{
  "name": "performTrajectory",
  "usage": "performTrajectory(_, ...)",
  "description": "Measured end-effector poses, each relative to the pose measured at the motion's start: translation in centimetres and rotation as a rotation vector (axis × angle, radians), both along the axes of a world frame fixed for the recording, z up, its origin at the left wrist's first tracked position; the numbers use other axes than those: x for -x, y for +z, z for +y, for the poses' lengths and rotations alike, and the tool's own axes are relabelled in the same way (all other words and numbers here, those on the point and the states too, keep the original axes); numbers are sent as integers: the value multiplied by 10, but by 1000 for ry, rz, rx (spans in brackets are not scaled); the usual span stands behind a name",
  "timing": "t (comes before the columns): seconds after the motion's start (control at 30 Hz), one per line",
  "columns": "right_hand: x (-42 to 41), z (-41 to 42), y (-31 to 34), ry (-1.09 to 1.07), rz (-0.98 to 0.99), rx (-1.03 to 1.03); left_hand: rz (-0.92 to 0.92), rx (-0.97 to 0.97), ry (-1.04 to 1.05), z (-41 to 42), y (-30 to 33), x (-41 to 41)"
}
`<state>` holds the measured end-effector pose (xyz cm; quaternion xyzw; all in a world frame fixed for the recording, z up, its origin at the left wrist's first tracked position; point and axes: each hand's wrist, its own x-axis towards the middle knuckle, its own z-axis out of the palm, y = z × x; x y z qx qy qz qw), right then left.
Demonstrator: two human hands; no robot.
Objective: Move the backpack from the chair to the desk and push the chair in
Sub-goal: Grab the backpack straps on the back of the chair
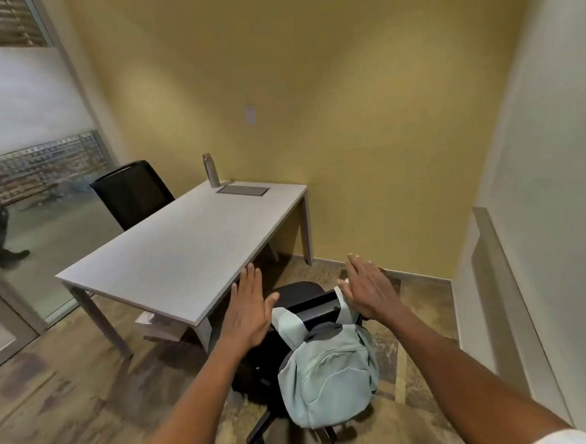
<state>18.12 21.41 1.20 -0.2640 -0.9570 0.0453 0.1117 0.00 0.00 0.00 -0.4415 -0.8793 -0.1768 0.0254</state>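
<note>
Mint backpack (328, 374) hangs at six o'clock from my flat, empty left hand (250, 310) and right hand (369, 289), chair (310, 306) between.

1. A mustard-yellow wall (344, 81) stood behind the second black chair (132, 192).
2. Left of that chair, a frosted glass partition (20, 101) let in pale daylight.
3. Wood-patterned floor (72, 389) spread in front of it.
4. Far to its right stood a white wall (561, 136).

No readable text, label, brand or number shows on anything in view.
</note>
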Motion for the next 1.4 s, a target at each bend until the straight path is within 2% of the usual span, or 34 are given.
performTrajectory(0.2, -8, 0, -31, 45, -109, 42, -144, 172, 51, -3, -32, -13)
performTrajectory(0.4, -8, 3, -40, 80, -68, -38, -107, 264, 120, -4, -46, -17)
performTrajectory(0.67, -5, -2, -51, 44, -19, -26, -60, 222, 110, -7, -46, -15)
performTrajectory(1.0, 14, -24, -42, -103, -124, 45, -71, 207, 129, -17, -45, 1)
performTrajectory(1.13, 25, -35, -33, -194, -141, 122, -62, 218, 104, -23, -44, 7)
performTrajectory(1.3, 37, -35, -15, -430, 154, 461, -67, 219, 98, -31, -45, 15)
performTrajectory(1.4, 46, -32, -7, -581, 184, 545, -69, 207, 98, -33, -46, 21)
